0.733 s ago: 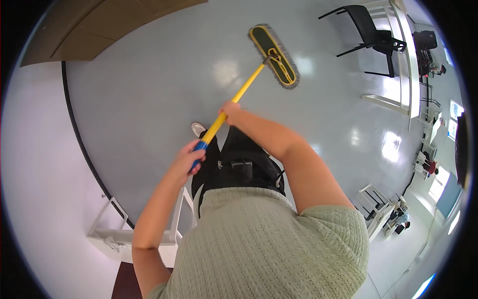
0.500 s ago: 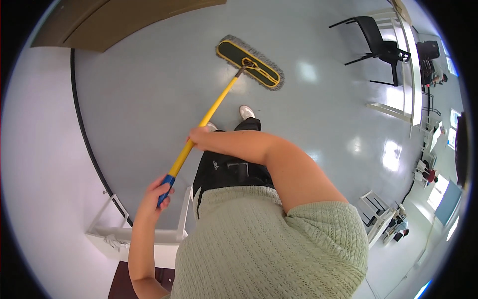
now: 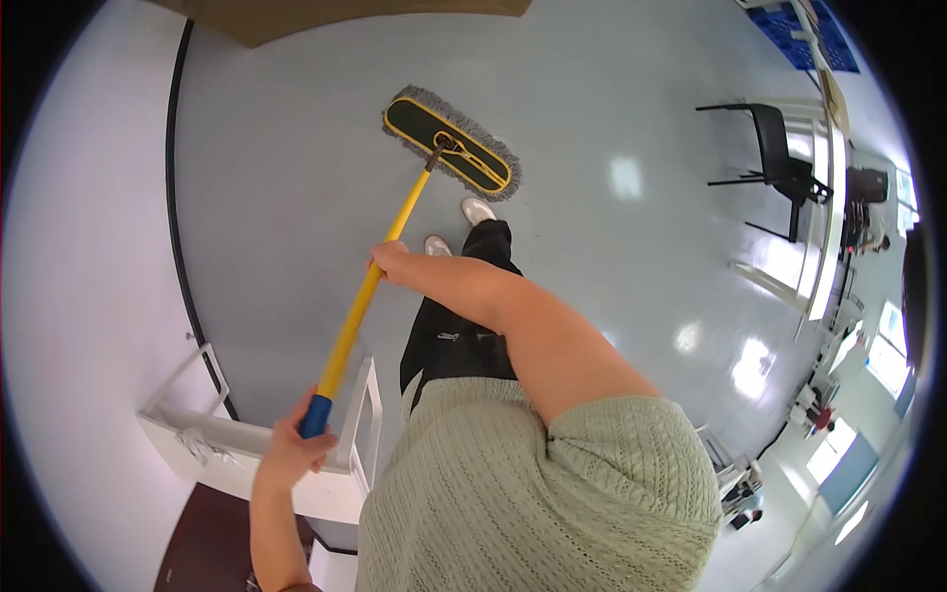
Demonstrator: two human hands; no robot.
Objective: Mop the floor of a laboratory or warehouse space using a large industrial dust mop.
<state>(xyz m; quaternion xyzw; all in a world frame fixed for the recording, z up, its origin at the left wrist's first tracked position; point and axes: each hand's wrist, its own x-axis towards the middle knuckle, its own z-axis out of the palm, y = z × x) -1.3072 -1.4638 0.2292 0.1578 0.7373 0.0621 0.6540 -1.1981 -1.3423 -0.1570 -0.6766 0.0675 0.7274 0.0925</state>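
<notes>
Mop (image 3: 416, 122), sweeping step (I judged): L hand (image 3: 292, 456) gripped blue end (image 3: 316, 415), R hand (image 3: 391, 260) shaft (image 3: 349, 333); next push prob. meant skirting shoes (image 3: 477, 210).

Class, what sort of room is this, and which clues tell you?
Perhaps a classroom or shared workroom: a black chair stands by a white table, bright windows show along the far wall, and the grey floor is broad and shiny.

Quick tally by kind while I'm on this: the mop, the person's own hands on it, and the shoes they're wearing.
Yellow-poled, blue-gripped, grey-fringed dust mop: 1
Bare left hand and bare right hand: 2
Whitish shoes: 2
Total: 5
</notes>
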